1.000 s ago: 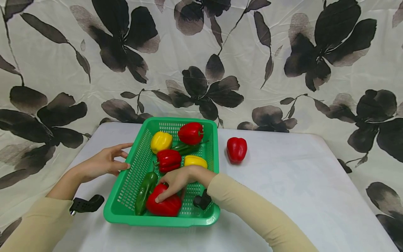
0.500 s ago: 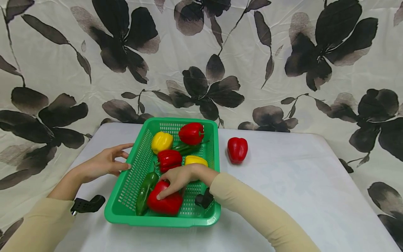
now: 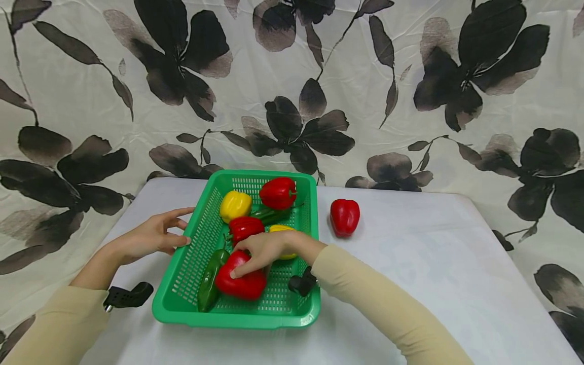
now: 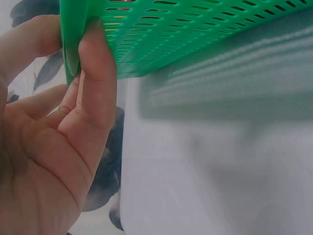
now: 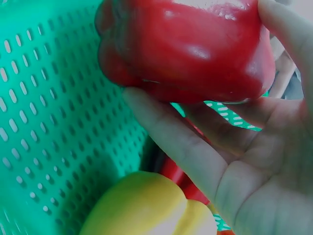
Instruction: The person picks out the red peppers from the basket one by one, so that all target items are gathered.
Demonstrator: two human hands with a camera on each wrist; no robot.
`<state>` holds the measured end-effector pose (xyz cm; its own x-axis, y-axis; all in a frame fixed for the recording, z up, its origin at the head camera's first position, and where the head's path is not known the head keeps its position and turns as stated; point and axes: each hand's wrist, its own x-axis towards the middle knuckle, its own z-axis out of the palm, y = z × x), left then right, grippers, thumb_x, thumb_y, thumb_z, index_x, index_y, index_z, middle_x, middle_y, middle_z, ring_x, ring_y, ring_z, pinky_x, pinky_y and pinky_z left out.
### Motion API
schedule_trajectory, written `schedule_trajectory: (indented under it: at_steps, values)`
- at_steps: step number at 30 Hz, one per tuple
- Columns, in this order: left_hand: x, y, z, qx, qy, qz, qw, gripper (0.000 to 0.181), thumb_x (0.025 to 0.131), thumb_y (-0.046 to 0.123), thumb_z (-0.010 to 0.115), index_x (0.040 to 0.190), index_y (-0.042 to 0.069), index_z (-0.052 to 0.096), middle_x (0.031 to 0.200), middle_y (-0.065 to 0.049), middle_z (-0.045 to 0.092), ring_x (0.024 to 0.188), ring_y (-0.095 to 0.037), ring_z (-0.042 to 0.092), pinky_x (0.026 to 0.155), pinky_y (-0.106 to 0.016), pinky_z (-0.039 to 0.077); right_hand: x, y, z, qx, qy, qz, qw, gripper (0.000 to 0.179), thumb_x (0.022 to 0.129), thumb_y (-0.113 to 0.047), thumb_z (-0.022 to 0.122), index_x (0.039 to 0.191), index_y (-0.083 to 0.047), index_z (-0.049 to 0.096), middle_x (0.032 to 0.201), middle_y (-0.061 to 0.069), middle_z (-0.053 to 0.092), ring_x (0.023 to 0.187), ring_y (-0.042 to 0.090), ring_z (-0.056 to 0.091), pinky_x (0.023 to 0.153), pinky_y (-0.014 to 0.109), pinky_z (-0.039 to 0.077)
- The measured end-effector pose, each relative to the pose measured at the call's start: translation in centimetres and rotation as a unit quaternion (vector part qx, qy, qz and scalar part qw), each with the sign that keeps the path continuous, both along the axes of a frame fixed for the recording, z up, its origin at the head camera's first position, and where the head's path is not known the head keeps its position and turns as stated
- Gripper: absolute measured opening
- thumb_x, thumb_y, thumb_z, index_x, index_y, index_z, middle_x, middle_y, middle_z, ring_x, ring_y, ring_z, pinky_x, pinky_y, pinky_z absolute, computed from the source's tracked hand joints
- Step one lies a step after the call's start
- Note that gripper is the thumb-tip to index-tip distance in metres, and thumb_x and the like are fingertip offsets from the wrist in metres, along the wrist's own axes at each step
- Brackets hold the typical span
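A green basket (image 3: pixel 237 319) with slotted walls holds several peppers. My left hand (image 3: pixel 152 235) pinches its left rim, and in the left wrist view the thumb (image 4: pixel 98 68) and fingers lie on either side of that rim. My right hand (image 3: pixel 264 251) grips a large red bell pepper (image 3: pixel 242 281) in the basket's near part, thumb on one side and fingers on the other. A long green pepper (image 3: pixel 210 284) lies just left of it. Behind the hand are another red bell pepper (image 3: pixel 246 226) and a yellow pepper (image 3: pixel 283 229), partly covered by the wrist.
At the basket's far end lie a yellow bell pepper (image 3: pixel 234 205), a red bell pepper (image 3: pixel 277 193) and a dark green pepper (image 3: pixel 269 216). One red bell pepper (image 3: pixel 344 218) stands on the white table (image 3: pixel 410 243), right of the basket. A floral cloth (image 3: pixel 283 66) hangs behind.
My right hand has shifted slightly right and away from me, and the red bell pepper in it has risen a little off its earlier spot. The left hand stays at the rim.
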<state>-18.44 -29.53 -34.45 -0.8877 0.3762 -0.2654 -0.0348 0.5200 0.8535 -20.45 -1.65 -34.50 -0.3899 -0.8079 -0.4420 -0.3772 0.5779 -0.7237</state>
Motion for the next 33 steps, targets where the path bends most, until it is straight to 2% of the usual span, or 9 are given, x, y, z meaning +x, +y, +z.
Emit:
schedule_trajectory:
  at_steps: [6,13,22,33]
  values:
    - [0.1,-0.1,0.1,0.001,0.005,-0.004,1.0000,0.079,0.086,0.016,0.062,0.147,0.007,0.013,0.115,-0.026,0.045,0.081,-0.027,0.065,0.070,-0.041,0.056,-0.2,0.5,0.7,-0.004,0.011,-0.004,0.9999,0.055,0.084,-0.039,0.063,0.128,-0.011,0.047,0.104,-0.007,0.055,0.097,0.007,0.050,0.070,0.021,0.053]
    - [-0.2,-0.1,-0.3,0.008,-0.007,0.003,0.9999,0.081,0.086,0.016,0.064,0.148,0.009,0.013,0.115,-0.026,0.045,0.082,-0.029,0.064,0.071,-0.041,0.056,-0.6,1.2,1.6,-0.007,0.019,-0.011,0.9997,0.055,0.084,-0.040,0.062,0.129,-0.012,0.047,0.106,-0.005,0.056,0.097,0.009,0.052,0.071,0.022,0.053]
    - [-0.2,-0.1,-0.2,0.009,-0.007,0.001,0.9999,0.081,0.086,0.016,0.064,0.148,0.009,0.013,0.116,-0.026,0.045,0.083,-0.028,0.064,0.070,-0.041,0.056,-1.1,2.2,2.7,-0.007,0.072,-0.014,0.9973,0.060,0.085,-0.043,0.060,0.133,-0.012,0.044,0.108,-0.007,0.057,0.098,0.008,0.052,0.075,0.019,0.051]
    - [-0.3,-0.1,-0.3,0.010,-0.006,0.000,0.9999,0.080,0.086,0.015,0.064,0.148,0.009,0.013,0.115,-0.026,0.045,0.082,-0.028,0.064,0.070,-0.042,0.056,-1.1,3.5,3.5,-0.038,0.079,-0.036,0.9955,0.053,0.085,-0.040,0.060,0.130,-0.015,0.046,0.111,-0.006,0.057,0.100,0.010,0.053,0.073,0.021,0.053]
